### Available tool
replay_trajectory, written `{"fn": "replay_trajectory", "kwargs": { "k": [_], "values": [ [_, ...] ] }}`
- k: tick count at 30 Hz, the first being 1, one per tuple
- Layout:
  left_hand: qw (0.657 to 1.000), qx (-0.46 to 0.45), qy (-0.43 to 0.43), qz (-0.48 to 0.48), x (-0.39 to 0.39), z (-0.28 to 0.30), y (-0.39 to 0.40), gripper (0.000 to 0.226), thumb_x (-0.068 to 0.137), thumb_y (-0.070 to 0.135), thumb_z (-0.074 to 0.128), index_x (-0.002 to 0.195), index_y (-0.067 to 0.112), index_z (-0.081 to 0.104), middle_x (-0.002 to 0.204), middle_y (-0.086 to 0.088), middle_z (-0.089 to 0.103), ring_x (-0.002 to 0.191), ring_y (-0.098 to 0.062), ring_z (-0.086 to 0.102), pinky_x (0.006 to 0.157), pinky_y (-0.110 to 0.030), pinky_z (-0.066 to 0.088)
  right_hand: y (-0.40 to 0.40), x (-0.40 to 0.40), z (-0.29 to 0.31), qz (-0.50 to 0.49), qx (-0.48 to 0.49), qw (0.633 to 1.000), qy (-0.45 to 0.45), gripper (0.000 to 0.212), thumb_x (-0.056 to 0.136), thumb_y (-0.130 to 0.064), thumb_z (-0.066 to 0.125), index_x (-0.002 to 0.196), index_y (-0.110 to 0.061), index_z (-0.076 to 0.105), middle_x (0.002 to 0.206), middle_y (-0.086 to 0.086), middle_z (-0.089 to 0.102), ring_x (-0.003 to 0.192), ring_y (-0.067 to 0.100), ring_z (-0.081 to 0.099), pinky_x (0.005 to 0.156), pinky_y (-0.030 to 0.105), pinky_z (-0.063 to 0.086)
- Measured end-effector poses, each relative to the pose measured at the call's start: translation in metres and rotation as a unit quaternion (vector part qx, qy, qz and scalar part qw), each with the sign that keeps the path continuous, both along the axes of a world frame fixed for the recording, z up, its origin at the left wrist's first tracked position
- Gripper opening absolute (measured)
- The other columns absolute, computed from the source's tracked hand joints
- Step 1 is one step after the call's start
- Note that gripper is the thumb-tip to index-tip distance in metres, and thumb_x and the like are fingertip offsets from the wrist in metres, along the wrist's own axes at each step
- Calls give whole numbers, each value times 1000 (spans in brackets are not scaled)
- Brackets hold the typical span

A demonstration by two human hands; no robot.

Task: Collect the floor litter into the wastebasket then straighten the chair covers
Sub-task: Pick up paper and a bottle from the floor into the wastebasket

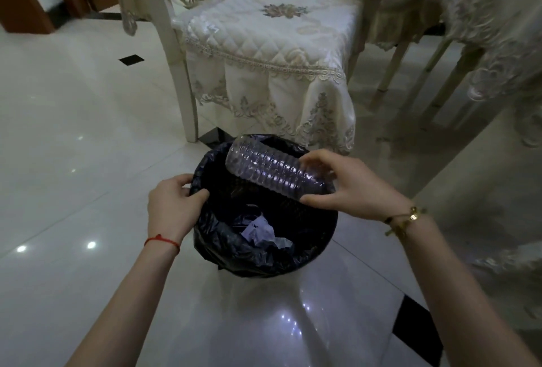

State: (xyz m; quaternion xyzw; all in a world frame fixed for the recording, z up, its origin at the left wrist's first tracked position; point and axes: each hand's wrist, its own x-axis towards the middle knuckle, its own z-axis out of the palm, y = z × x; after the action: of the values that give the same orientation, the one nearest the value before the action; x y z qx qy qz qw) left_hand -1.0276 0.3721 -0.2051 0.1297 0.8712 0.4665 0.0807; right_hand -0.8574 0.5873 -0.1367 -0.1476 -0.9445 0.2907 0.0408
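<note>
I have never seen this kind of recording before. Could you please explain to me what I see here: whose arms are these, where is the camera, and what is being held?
There is only one picture, taken by a camera worn on a person's head, looking forward and down. So the two bare arms reaching in from below belong to that person; no machine is here.

The right hand holds an empty clear plastic bottle by one end, above a wastebasket lined with a black bag. The left hand has its grip on the bag's rim. Some crumpled paper already lies inside.

The basket stands on a shiny tiled floor. Behind it is a chair with a cream lace chair cover, and on the right a table with a similar cloth.
</note>
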Motion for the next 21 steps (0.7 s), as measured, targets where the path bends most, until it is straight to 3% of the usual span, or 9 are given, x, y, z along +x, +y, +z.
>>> {"fn": "replay_trajectory", "kwargs": {
  "k": [8,12,16,19,21],
  "values": [
    [1000,-8,1,-6,2,2,-13,19,74,12,66,90,19,73,56,1,67,64,-17,65,63,-26,47,-20,-66,-50,121,134,969,-170,71,70,-51,75,131,-23,50,118,0,61,104,17,58,90,32,49],
    [1000,-2,-4,-8,3,2,-19,19,74,10,66,90,19,74,52,6,63,54,-9,57,59,-23,45,-32,-77,-85,149,129,961,-195,72,70,-51,75,132,-24,49,121,1,61,108,18,57,89,30,48],
    [1000,-2,-13,5,1,2,-28,22,74,11,66,92,19,75,56,2,68,64,-14,65,70,-31,53,-29,-68,-92,137,67,981,-117,60,74,-48,74,126,-25,56,120,-5,63,110,11,57,94,28,47],
    [1000,-6,-18,18,-2,3,-32,21,74,12,66,92,20,75,56,1,68,67,-15,67,74,-34,55,-21,-53,-79,84,0,996,44,44,79,-39,73,119,-25,61,115,-10,63,107,3,57,95,22,45],
    [999,0,-23,23,-5,4,-34,22,75,12,65,93,20,75,56,2,69,68,-15,68,75,-36,55,-13,-42,-74,16,4,988,155,37,81,-35,71,115,-24,62,112,-11,62,107,2,56,94,20,43]
  ]
}}
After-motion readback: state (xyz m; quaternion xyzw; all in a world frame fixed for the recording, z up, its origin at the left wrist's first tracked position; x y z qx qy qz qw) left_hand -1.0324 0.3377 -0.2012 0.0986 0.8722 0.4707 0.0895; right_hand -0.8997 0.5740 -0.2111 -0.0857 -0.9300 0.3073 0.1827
